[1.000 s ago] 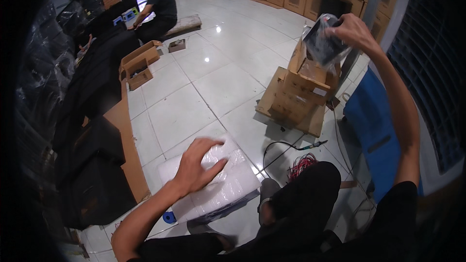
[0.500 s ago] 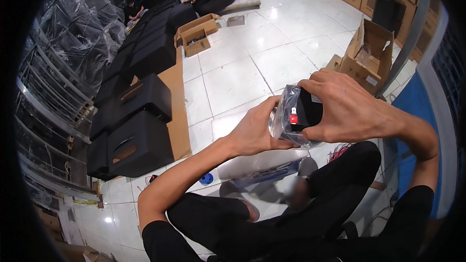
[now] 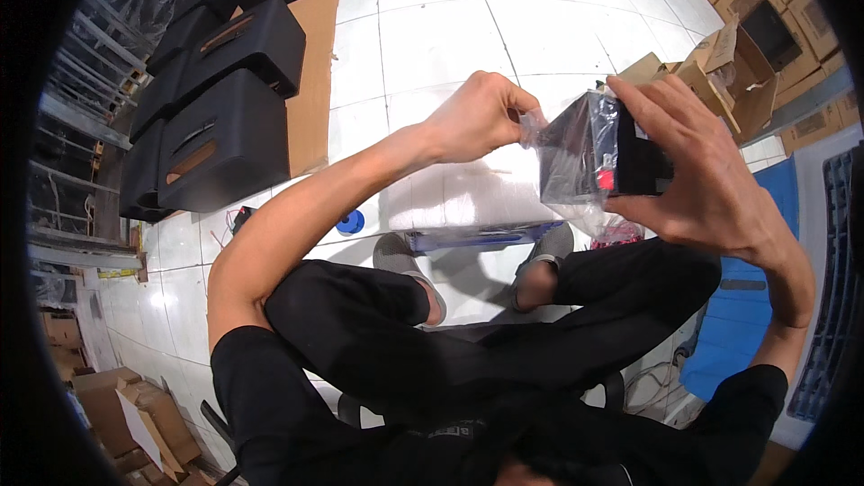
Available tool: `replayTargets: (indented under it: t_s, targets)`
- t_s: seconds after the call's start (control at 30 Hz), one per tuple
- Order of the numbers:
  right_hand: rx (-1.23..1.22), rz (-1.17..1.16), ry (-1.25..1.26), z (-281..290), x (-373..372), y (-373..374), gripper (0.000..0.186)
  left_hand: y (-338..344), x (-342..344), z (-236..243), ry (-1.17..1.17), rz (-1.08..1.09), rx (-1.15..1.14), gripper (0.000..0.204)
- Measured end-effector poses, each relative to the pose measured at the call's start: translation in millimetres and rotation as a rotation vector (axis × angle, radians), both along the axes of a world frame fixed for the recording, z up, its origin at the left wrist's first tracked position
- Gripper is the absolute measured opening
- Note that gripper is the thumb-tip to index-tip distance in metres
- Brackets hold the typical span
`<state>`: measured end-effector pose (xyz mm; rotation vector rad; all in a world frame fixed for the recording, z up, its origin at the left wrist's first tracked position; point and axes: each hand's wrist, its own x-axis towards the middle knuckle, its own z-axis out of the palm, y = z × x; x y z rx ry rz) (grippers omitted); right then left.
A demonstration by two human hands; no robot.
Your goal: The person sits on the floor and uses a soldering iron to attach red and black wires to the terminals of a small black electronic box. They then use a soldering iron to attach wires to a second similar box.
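A black box-shaped battery (image 3: 641, 165) with a red terminal is held up in front of me, partly inside a clear plastic bag (image 3: 565, 166). My right hand (image 3: 711, 166) grips the battery from the right, thumb below and fingers over the top. On the other side, my left hand (image 3: 481, 119) pinches the bag's loose end between thumb and fingers, drawn away from the battery. Beneath them on the floor lies a white, foam-like block (image 3: 459, 193) with a blue edge. Red wires (image 3: 619, 232) lie below the battery, partly hidden by the bag.
Black molded cases (image 3: 229, 148) stand in rows on cardboard at the left. A blue spool (image 3: 350, 221) sits on the tiles near my left forearm. At the right are an open carton (image 3: 742, 81), stacked cartons and a blue sheet (image 3: 740, 315).
My view has tilted downward. My left hand has moved left off the battery's side, pulling the bag's end outward. The right hand still holds the battery, which has turned slightly.
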<state>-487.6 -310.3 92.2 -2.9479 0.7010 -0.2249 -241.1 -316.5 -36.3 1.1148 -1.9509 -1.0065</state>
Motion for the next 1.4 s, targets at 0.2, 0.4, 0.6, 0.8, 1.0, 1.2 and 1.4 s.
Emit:
replayTargets:
  t_s: [0.2, 0.4, 0.6, 0.8, 1.0, 1.2, 1.4]
  targets:
    - [-0.067, -0.013, -0.055, -6.4, 7.1, -0.6, 0.091, -8.4, 40.2, -46.1, -0.38, 0.285, -0.003, 0.016]
    - [-0.014, 0.039, -0.113, -24.9, 17.1, -17.9, 0.073, -27.5, 139.5, -45.3, -0.069, 1.075, -0.112, 0.01]
    - [0.061, 0.105, -0.054, -95.6, 60.3, -30.8, 0.072, -21.2, 131.2, -27.4, 0.607, 0.801, -0.161, 0.003]
    - [0.074, 0.143, 0.038, -103.2, 74.7, -47.4, 0.078, -1.5, 101.1, -11.9, 0.726, 0.595, 0.079, 0.028]
    - [-0.25, 0.287, -0.332, -57.1, 73.6, -72.1, 0.083, 8.3, 60.3, 12.8, 0.761, 0.492, 0.335, 0.038]
    - [-0.686, 0.415, -0.408, -49.4, 57.0, -94.8, 0.028, -8.2, 26.5, 36.8, 0.561, 0.446, 0.274, 0.03]
    - [-1.392, -0.527, -0.555, -38.3, -116.2, -264.3, 0.019, -10.3, 30.6, 40.4, 0.519, 0.611, 0.145, 0.033]
